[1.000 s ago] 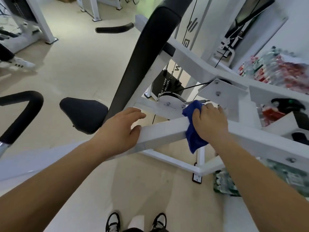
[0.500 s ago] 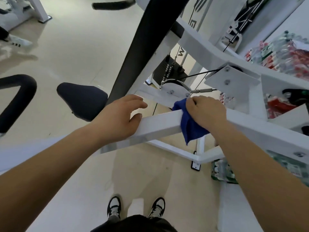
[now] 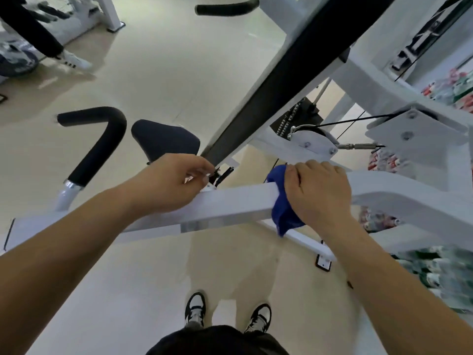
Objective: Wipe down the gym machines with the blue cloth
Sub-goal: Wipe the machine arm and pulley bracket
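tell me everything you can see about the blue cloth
The blue cloth is deep blue, soft-looking fabric, bunched rather than folded flat. It drapes over the machine's white bar, one end peeking past the far edge and a crumpled tail hanging below the near edge. The right hand lies on top, fingers curled over it, pressing it onto the bar. That hand hides most of its middle.

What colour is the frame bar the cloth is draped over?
White; the head view shows the frame bar clearly, with the blue cloth under the right hand.
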A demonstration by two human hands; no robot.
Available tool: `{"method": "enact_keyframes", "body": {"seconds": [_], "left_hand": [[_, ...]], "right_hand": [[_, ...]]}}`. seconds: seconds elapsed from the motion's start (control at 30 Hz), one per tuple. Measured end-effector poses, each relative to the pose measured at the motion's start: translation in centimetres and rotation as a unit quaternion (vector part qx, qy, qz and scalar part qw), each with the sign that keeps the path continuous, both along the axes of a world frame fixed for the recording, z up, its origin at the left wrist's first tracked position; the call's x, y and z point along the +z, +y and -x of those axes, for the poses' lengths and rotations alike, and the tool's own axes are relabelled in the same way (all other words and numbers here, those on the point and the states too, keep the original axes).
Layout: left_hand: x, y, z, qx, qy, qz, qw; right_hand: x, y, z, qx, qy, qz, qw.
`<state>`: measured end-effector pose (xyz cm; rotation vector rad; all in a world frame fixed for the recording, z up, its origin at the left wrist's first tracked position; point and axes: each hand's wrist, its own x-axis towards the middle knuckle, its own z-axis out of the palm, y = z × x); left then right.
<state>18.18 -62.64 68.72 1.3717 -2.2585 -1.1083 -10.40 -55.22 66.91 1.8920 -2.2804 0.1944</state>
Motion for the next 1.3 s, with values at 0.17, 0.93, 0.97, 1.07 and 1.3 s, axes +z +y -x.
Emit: {"method": "enact_keyframes", "body": {"seconds": [0.17,0.93,0.97,1.07,1.3], "left_hand": [[-0.3,2.3,-4.8,-0.032,-0.04,0.071,0.996],[-2.3,4.4,-12.6,0.129,0.025,0.104,0.986],[-2.1,4.4,-12.5,0.132,0.031,0.095,0.986],[-2.0,4.6,-12.4,0.136,0.032,0.079,0.987],[-1.9,4.8,-15.2,0.177,-0.033,0.154,0.972]], "right_hand": [[-0.9,0.1,-10.0,0.037,-0.033,0.01,0.999],[0.2,-0.7,-11.2,0.036,-0.02,-0.024,0.999],[0.1,-0.5,-12.5,0.04,-0.02,-0.019,0.999],[-1.1,0.2,-18.2,0.082,-0.021,0.013,0.996],[-0.5,-1.3,-17.1,0.159,-0.022,-0.067,0.985]]}}
